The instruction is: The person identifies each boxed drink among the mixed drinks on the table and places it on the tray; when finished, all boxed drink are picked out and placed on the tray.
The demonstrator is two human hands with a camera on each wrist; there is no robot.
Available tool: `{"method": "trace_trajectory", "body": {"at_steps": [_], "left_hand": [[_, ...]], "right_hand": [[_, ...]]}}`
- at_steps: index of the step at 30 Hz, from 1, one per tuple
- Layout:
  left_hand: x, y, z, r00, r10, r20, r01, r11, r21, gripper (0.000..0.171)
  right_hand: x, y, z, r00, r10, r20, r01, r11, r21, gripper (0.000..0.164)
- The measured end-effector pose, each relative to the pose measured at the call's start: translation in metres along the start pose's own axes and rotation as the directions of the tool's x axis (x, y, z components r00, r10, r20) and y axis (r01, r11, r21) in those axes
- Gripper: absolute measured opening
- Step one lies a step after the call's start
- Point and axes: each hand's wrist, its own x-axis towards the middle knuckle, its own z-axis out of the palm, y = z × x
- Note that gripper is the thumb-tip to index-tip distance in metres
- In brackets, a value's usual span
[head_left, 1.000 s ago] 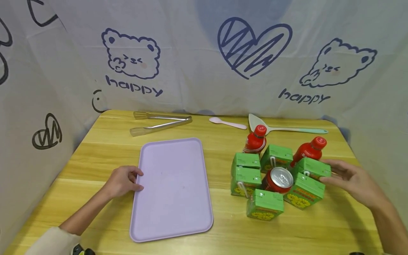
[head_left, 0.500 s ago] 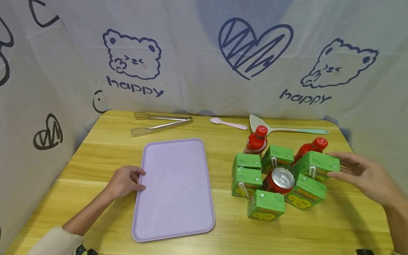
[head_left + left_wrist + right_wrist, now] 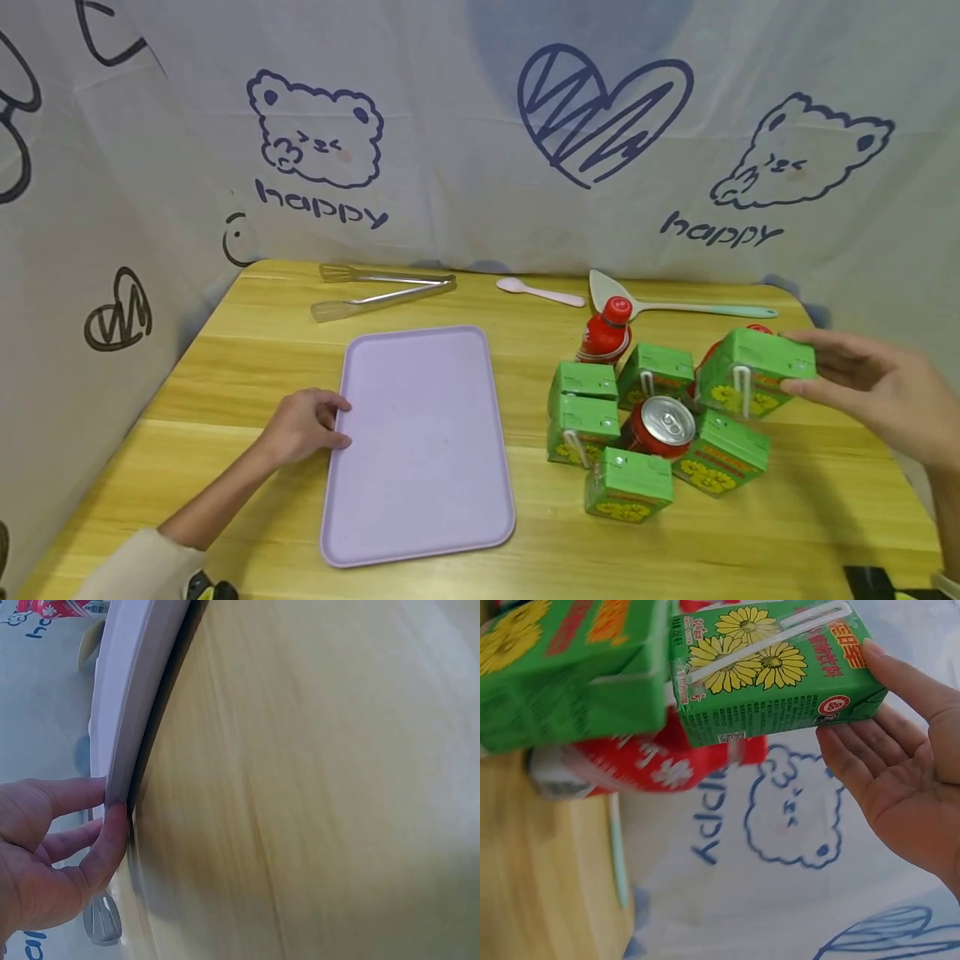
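My left hand (image 3: pixel 303 425) pinches the left rim of a flat lilac tray (image 3: pixel 427 442); in the left wrist view the thumb (image 3: pixel 112 832) presses the outer side of the edge. At the right, my right hand (image 3: pixel 873 387) grips one end of a green drink carton (image 3: pixel 753 367) with a white straw on its side, raised over the others. In the right wrist view this carton (image 3: pixel 772 671) shows yellow flowers, held between thumb and fingers. Below and around it stand several more green cartons (image 3: pixel 722 454), a red can (image 3: pixel 663 425) and a red bottle (image 3: pixel 606 333).
A second red bottle (image 3: pixel 667 761) is mostly hidden behind the raised carton in the head view. Along the back edge lie metal tongs (image 3: pixel 382 293), a pink spoon (image 3: pixel 540 292) and a spatula (image 3: pixel 675 307). A white printed cloth (image 3: pixel 450 150) hangs behind the table.
My right hand has lifted the green carton up and to the right, out of the group, so it now covers much of the rear bottle. The tray has shifted slightly right with my left hand.
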Motion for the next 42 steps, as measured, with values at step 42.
{"method": "trace_trajectory", "body": {"at_steps": [42], "left_hand": [[0.001,0.002,0.002,1.000,0.016,0.021,-0.016,1.000,-0.010,0.041]], "right_hand": [[0.029,-0.173,0.182,0.941,-0.142,0.308,-0.048,0.843,0.535,0.048]]}}
